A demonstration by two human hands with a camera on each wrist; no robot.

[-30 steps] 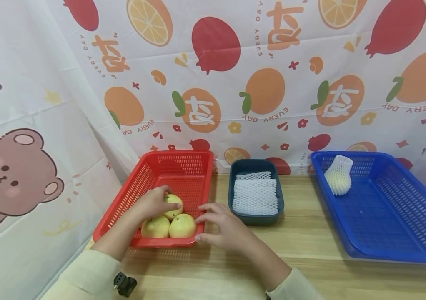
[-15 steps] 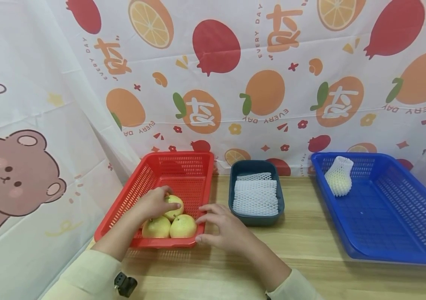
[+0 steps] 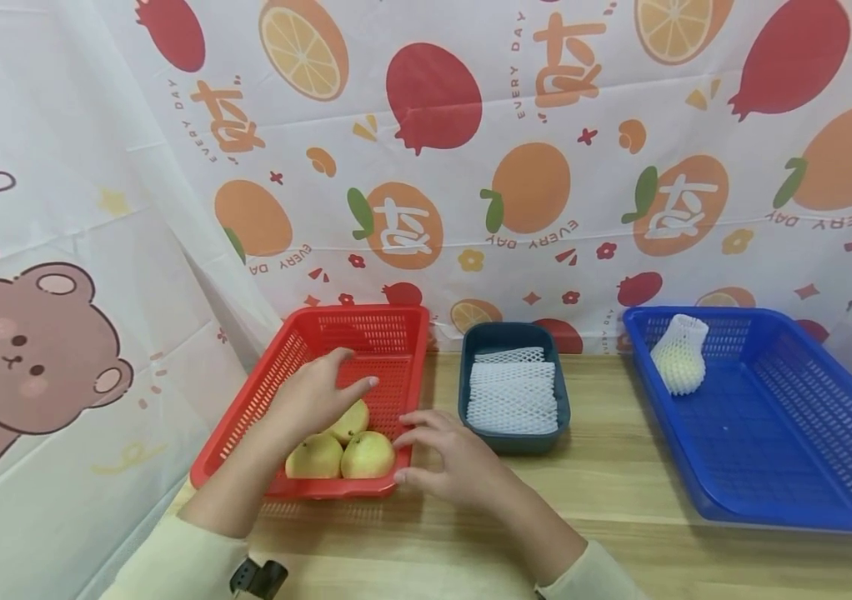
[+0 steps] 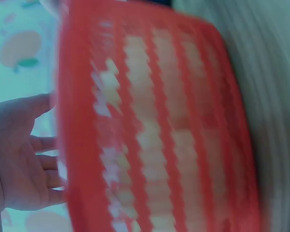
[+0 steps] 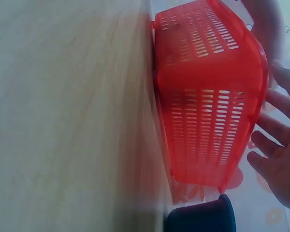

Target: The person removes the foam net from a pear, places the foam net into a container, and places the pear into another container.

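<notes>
In the head view the left hand (image 3: 312, 398) is raised over the red basket (image 3: 422, 354), thumb and index finger spread apart, nothing in its grasp. Beneath it lie three round yellow fruits: a front-right fruit (image 3: 368, 455), a front-left fruit (image 3: 314, 457) and a rear fruit (image 3: 353, 420) partly hidden by the hand. At the basket's right side the right hand (image 3: 456, 461) has its fingertips at the rim, fingers loosely spread. The right wrist view shows those fingers (image 5: 280, 128) relaxed beside the basket's rim. In the left wrist view the left hand (image 4: 24, 154) shows straight fingers beyond the basket wall.
A dark green box (image 3: 563, 408) holding white foam net sleeves (image 3: 512, 396) stands right of the red basket. Farther right is a blue basket (image 3: 756, 442) with a fruit in a foam net (image 3: 679, 362) in its back left corner. Printed cloth (image 3: 456, 208) hangs behind the wooden table (image 3: 591, 500).
The left hand has let go of the rear fruit and risen up from it, its thumb opening outward. The right hand stays by the rim.
</notes>
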